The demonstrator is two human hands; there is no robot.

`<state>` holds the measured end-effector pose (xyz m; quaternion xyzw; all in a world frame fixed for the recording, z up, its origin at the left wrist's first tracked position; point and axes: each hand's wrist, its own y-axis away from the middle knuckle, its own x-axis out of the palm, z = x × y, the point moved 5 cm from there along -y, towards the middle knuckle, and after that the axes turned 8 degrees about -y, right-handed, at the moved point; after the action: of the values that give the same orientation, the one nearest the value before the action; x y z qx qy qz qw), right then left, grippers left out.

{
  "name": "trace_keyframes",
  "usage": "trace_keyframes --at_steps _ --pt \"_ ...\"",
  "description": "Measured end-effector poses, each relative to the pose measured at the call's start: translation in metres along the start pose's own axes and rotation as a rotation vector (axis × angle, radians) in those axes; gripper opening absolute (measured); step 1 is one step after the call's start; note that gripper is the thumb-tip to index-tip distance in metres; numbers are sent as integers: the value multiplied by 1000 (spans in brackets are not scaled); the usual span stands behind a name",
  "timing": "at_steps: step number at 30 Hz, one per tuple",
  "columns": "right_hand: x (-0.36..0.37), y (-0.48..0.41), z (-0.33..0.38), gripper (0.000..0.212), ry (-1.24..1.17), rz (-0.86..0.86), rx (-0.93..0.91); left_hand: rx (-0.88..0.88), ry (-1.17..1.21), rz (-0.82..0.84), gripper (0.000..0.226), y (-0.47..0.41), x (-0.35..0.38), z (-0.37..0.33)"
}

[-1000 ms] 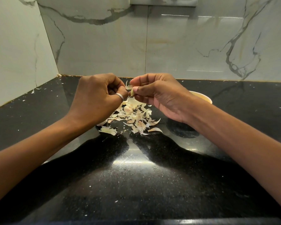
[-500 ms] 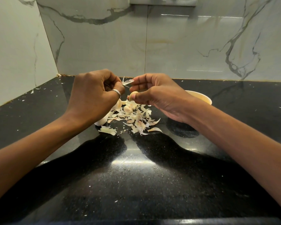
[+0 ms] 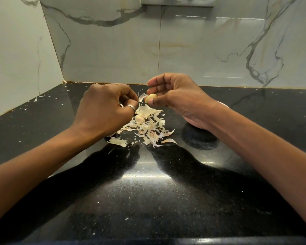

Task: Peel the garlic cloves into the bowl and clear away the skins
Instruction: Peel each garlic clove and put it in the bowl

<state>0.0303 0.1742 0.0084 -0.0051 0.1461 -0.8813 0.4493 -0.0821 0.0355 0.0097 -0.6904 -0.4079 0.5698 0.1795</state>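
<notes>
My right hand (image 3: 177, 98) pinches a pale garlic clove (image 3: 150, 98) between thumb and fingers, held above the counter. A thin strip of skin (image 3: 142, 97) still hangs off the clove's left side. My left hand (image 3: 106, 110), with a ring on one finger, has its fingertips curled at that skin strip. Below both hands lies a pile of garlic skins (image 3: 147, 126) with at least one unpeeled clove (image 3: 138, 118) in it. The bowl (image 3: 223, 104) is almost wholly hidden behind my right wrist; only a sliver of its rim shows.
The black polished counter (image 3: 148, 191) carries scattered small skin flecks. Marble walls close the left side (image 3: 16, 59) and the back (image 3: 184, 50). The counter's front edge runs along the bottom of the view.
The clove has come more bare as the skin strip peeled off leftward. Both hands have drawn slightly apart, the right hand lifting a little.
</notes>
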Motion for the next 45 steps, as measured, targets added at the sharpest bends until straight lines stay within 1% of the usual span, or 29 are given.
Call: trace_keyframes --at_steps 8,12,19,24,28,32,37,45 --pt "-4 -1 1 42 5 -33 -25 23 -29 5 22 1 1 -1" --pt "-4 -1 3 40 -3 -39 -31 38 -32 9 12 0 0 -2" --pt "-2 0 2 35 -26 -41 -34 39 37 37 24 1 1 -3" --pt "2 1 1 31 -80 -12 -23 50 76 22 14 -2 2 0" --pt "4 1 0 35 -114 2 -10 39 141 26 18 -3 1 1" --pt "3 2 1 36 -109 -8 -26 66 163 36 20 -2 0 -1" --pt "1 3 4 29 -88 -18 -60 107 191 43 21 0 1 -5" --pt "3 4 4 26 -125 19 -37 28 273 59 14 1 5 -1"
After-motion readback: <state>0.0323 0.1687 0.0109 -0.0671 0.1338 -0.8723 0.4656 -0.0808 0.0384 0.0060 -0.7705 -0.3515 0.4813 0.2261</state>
